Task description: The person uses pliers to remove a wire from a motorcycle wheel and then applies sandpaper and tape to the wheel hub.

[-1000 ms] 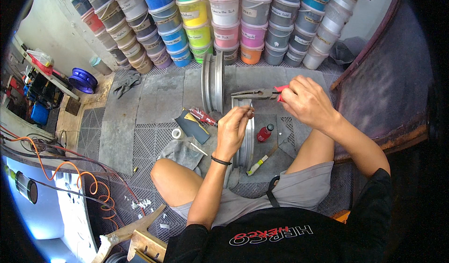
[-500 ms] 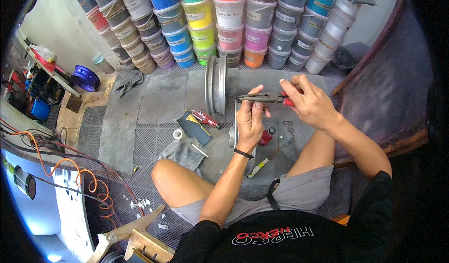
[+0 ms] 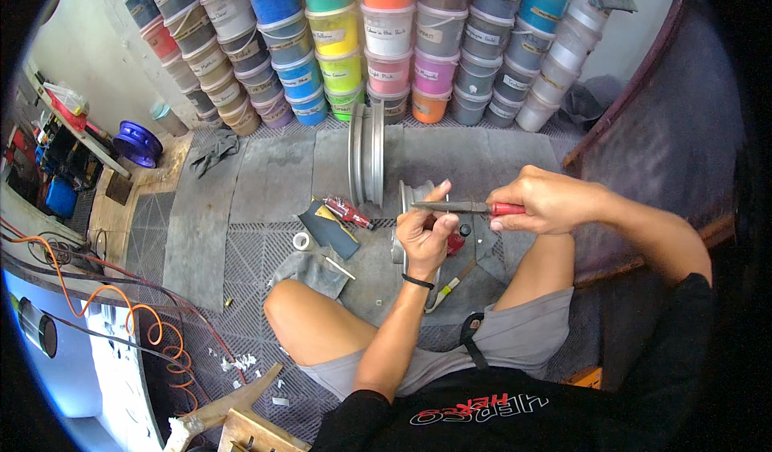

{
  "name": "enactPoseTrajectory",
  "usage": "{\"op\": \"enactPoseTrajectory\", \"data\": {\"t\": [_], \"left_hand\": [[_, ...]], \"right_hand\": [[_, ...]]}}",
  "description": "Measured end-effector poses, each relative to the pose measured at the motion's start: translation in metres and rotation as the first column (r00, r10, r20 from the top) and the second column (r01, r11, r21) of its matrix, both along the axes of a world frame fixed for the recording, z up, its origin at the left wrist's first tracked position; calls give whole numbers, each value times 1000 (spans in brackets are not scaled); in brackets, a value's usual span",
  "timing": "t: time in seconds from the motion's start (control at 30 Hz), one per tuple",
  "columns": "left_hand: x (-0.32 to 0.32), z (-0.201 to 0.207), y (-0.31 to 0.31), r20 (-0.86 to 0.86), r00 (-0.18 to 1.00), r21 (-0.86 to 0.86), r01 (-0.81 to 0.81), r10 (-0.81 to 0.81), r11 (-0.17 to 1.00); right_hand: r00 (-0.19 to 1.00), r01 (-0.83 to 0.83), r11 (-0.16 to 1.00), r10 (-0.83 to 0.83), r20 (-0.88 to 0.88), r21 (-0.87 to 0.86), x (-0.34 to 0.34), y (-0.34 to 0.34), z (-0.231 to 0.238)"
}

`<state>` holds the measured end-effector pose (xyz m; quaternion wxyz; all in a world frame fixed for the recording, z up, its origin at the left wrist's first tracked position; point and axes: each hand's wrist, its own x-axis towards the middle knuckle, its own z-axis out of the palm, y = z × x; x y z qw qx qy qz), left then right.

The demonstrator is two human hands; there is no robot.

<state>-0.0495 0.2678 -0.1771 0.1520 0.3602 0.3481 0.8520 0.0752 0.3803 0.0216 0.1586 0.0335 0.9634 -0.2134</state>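
Note:
My right hand (image 3: 543, 201) is closed around the red handles of needle-nose pliers (image 3: 462, 207), held level above my lap. The dark jaws point left, crossing my left hand (image 3: 422, 243) between thumb and forefinger. The left fingers are bent close about the jaws; whatever small thing they may pinch is hidden. Behind and below the left hand, a metal wheel rim (image 3: 397, 243) stands on the floor, partly covered by the hand. A red bottle with a dark cap (image 3: 456, 244) is just right of it. A tool with a pale green handle (image 3: 444, 293) lies nearer my lap.
Another silver rim (image 3: 367, 158) stands upright farther off, before stacked buckets (image 3: 388, 30). To the left lie a red tool (image 3: 347, 211), a dark sheet (image 3: 330, 231), a tape roll (image 3: 301, 241) and a grey cloth (image 3: 310, 273). An orange coiled hose (image 3: 161, 323) hangs at far left.
Both hands have come lower and nearer my body with the pliers. My right hand has turned and now wraps the handles, which look closer together; its elbow has swung outward.

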Motion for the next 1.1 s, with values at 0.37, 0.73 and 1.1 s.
{"op": "enactPoseTrajectory", "data": {"t": [0.37,0.73,1.1], "left_hand": [[-3,14,-4,137,991,-64,9,0,998],[-37,22,-7,232,970,97,53,-75,994],[-52,42,-53,147,957,-332,-192,252,923]], "right_hand": [[842,462,585,-54,537,-666,-13,21,-27],[793,605,399,-386,472,-689,56,106,-114],[185,902,54,-945,271,-428,62,207,-391]]}}
